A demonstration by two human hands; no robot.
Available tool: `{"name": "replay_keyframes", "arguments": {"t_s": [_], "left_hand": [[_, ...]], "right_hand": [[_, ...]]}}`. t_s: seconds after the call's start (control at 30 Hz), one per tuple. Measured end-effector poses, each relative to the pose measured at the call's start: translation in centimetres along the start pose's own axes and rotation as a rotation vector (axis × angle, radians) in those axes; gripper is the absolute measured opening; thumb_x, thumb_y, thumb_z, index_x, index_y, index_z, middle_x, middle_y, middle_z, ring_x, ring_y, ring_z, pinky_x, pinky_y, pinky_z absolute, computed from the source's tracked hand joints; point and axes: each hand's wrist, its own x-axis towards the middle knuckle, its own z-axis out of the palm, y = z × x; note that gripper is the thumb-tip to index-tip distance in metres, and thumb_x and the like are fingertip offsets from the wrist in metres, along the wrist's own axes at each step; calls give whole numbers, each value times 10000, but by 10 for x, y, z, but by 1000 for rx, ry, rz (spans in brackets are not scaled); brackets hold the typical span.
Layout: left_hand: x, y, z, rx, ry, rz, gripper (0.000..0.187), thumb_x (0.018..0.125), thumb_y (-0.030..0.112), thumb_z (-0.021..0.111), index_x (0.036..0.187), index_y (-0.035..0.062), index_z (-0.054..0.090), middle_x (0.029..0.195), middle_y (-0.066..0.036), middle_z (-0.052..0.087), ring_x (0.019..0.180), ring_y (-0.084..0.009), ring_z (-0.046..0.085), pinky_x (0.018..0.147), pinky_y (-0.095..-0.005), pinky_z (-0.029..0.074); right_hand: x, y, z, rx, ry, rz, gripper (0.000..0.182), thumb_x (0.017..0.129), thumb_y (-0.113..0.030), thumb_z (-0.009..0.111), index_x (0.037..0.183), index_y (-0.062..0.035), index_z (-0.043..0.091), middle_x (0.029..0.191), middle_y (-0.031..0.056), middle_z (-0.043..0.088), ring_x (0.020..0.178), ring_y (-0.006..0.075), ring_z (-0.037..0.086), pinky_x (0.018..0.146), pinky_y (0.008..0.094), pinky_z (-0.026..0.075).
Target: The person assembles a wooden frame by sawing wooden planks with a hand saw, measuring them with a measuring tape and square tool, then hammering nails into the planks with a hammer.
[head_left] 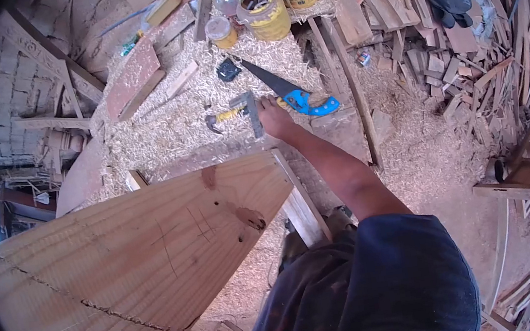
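On the shavings-covered bench, my right hand (269, 112) reaches down at a grey metal tool (253, 115), its fingers closed around or against the tool's edge. A hammer (227, 115) with a yellow handle lies beneath, its claw head to the left. Just right of the hand is a handsaw (281, 88) with a blue handle. A wide wooden board (135, 249) with pencil marks, a knot and a rough dark crack fills the lower left. Part of my left arm shows under the board's lower edge; the left hand is hidden.
Jars (263, 15) and a pink bottle (225, 0) stand at the bench's back. A black object (228, 70) lies near the saw tip. Wood offcuts (454, 73) are heaped on the right, beside a wooden frame (523, 192). A narrow wooden piece (302, 211) stands by the board's end.
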Motion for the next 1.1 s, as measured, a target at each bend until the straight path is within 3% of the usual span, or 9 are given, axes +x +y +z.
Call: {"name": "replay_keyframes", "arguments": {"t_s": [0.07,0.3,0.4,0.5,0.6,0.7,0.8,0.97,1.1], "left_hand": [[-2,-1,-2,-22,-1,-18,453,1076,230,529,1487,48,585,1450,-163,658,1320,-326,633,1152,-501,481],[-10,-11,-9,-100,16,-79,460,1084,247,512,1494,47,576,1453,-165,654,1320,-328,632,1155,-509,481],[-10,-14,-12,-133,23,-103,464,1088,255,505,1496,46,573,1455,-165,652,1320,-329,632,1156,-512,481],[-11,-21,-12,-161,27,-120,467,1091,262,498,1499,45,569,1456,-166,650,1320,-329,632,1158,-516,481],[-10,-25,-15,-190,29,-134,471,1094,269,491,1501,45,565,1458,-167,649,1320,-330,631,1159,-519,481],[-8,-33,-19,-231,30,-144,474,1098,276,484,1504,44,562,1459,-167,647,1320,-331,631,1160,-522,481],[-5,-42,-27,-274,43,-143,478,1101,284,476,1507,44,558,1461,-168,645,1320,-332,630,1161,-526,480],[11,-70,-53,-375,96,-139,485,1107,296,464,1511,43,552,1463,-169,643,1321,-333,630,1164,-531,480],[43,-96,-87,-479,164,-126,491,1111,306,455,1514,42,547,1465,-170,640,1321,-335,629,1165,-536,480]], "right_hand": [[8,11,18,-210,-57,-20,472,991,-120,519,1438,29,552,1518,245,554,1420,395,503,1143,497,470],[17,6,22,-248,1,103,381,1007,-187,538,1329,-35,677,1342,142,662,1317,312,565,1086,518,458],[37,3,18,-305,-197,119,331,957,-241,639,1238,-102,745,1302,125,692,1312,317,562,1085,511,461],[37,-5,-29,-240,-282,81,413,858,-265,756,1236,-99,762,1202,119,736,1189,305,650,1020,464,521],[40,-13,-54,-75,-451,79,424,795,-298,812,1174,-107,795,1210,159,763,1192,304,709,1032,452,546],[35,-50,-86,100,-461,306,388,821,-335,789,1131,-102,811,1199,185,776,1172,291,745,1022,423,569],[32,-44,-66,512,-485,231,448,831,-410,805,1142,-86,797,1216,170,772,1134,308,752,1004,422,577],[-19,-34,-71,765,-279,130,401,846,-429,814,993,-59,760,884,125,746,826,258,697,784,408,536],[-99,-41,-97,752,-189,473,311,841,-326,785,970,-49,730,821,168,702,761,242,692,726,413,537]]}}
